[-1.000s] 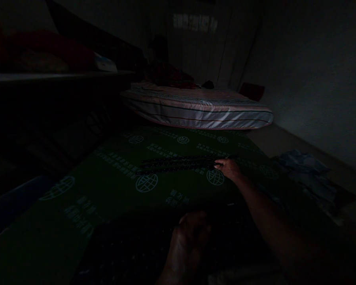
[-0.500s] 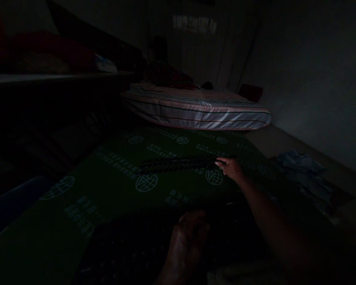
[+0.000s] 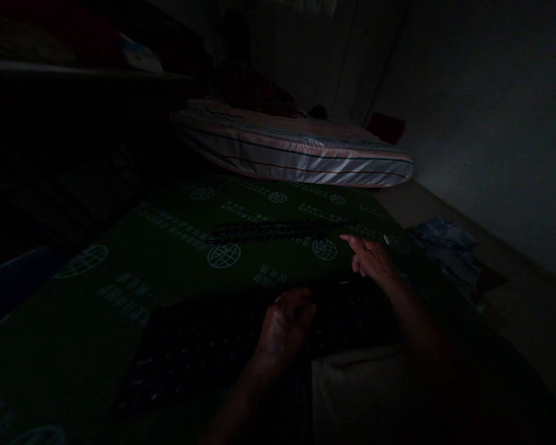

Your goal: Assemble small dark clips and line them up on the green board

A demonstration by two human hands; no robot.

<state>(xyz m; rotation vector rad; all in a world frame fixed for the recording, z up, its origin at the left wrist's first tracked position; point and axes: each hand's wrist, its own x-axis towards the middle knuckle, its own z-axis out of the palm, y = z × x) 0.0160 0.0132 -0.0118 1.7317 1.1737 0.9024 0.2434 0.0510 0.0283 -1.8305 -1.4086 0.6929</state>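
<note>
The room is very dark. A bundle of long dark strips [image 3: 269, 230] lies flat on a green printed sheet [image 3: 176, 266] spread over the floor. My right hand [image 3: 370, 258] hovers just right of the strips' near end, apart from them, fingers loosely extended with nothing in them. My left hand [image 3: 282, 324] rests lower down on a dark patterned cloth [image 3: 204, 346], fingers curled; whether it grips the cloth is too dark to see.
A striped, shiny mattress [image 3: 296, 151] lies beyond the green sheet against the far wall. A crumpled bluish cloth [image 3: 440, 244] sits on the floor at right. Dark furniture fills the left side. A pale wall runs along the right.
My right hand has let go of the strips' end and drawn back toward me and to the right. The view has tilted down slightly. The left hand stays on the dark cloth.
</note>
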